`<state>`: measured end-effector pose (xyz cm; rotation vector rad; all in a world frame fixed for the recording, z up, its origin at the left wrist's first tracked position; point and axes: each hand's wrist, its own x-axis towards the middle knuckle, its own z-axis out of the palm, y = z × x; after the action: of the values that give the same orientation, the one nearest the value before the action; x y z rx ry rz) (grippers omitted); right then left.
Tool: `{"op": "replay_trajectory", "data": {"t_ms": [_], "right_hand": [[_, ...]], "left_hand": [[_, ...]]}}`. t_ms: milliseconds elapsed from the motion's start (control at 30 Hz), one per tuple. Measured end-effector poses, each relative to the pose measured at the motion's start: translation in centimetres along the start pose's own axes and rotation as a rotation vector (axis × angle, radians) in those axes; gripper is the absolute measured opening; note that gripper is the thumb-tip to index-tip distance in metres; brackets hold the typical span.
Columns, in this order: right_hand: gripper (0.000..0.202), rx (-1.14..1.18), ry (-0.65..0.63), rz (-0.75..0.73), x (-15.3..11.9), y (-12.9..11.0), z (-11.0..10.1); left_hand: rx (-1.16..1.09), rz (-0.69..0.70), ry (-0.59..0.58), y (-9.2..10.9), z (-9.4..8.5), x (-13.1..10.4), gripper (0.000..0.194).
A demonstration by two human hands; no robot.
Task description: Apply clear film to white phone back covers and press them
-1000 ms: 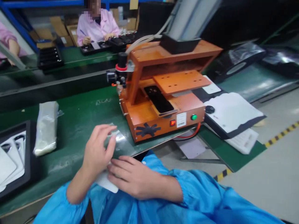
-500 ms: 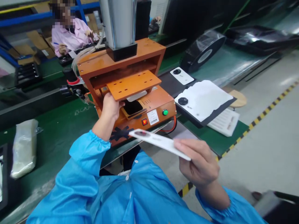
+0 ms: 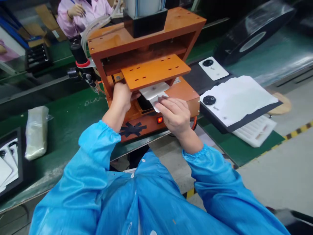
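My right hand (image 3: 174,112) grips a white phone back cover (image 3: 156,103) by its near end, in the gap below the press's orange upper plate (image 3: 156,71). A pale, shiny sheet (image 3: 154,90) shows right under that plate; whether it is separate from the cover I cannot tell. My left hand (image 3: 121,96) reaches into the left side of the orange press (image 3: 181,94), its fingers mostly hidden beneath the plate. Between the hands lies the dark recess (image 3: 144,103) of the press's lower fixture. A lit red switch (image 3: 159,120) shows beside my right hand.
To the right, white phone back covers (image 3: 230,111) lie on a black tray (image 3: 254,117), with one more cover (image 3: 214,68) behind. A wrapped black roll (image 3: 254,32) stands farther back. On the left are a plastic-wrapped bundle (image 3: 37,132) and a tray of covers (image 3: 21,163). A co-worker (image 3: 80,14) sits opposite.
My right hand has carried the phone back cover from in front of my body forward and left to the press. My left hand stays at the press's left side. The view has shifted closer.
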<state>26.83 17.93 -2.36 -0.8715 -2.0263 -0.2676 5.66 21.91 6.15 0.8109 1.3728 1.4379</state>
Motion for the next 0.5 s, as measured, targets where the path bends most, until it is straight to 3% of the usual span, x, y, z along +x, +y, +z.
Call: {"op": "replay_trajectory", "data": {"t_ms": [133, 200, 267, 367, 500], "right_hand": [[0.037, 0.11, -0.098, -0.035, 2.0, 1.1, 1.9], [0.038, 0.176, -0.201, -0.053, 3.0, 1.4, 2.4], [0.04, 0.22, -0.316, -0.061, 3.8, 1.5, 2.5], [0.046, 0.242, -0.438, -0.061, 4.4, 1.2, 2.0], [0.047, 0.181, -0.484, -0.019, 5.4, 0.6, 1.8]], "left_hand": [[0.02, -0.116, -0.055, 0.0, -5.2, -7.0, 0.015], [0.102, -0.294, -0.185, -0.3, -8.2, -10.8, 0.028], [0.139, -0.407, -0.217, -1.1, -10.9, -13.7, 0.039], [0.13, -0.478, -0.223, -2.6, -13.5, -16.3, 0.049], [0.097, -0.508, -0.24, -4.5, -15.2, -17.9, 0.052]]}}
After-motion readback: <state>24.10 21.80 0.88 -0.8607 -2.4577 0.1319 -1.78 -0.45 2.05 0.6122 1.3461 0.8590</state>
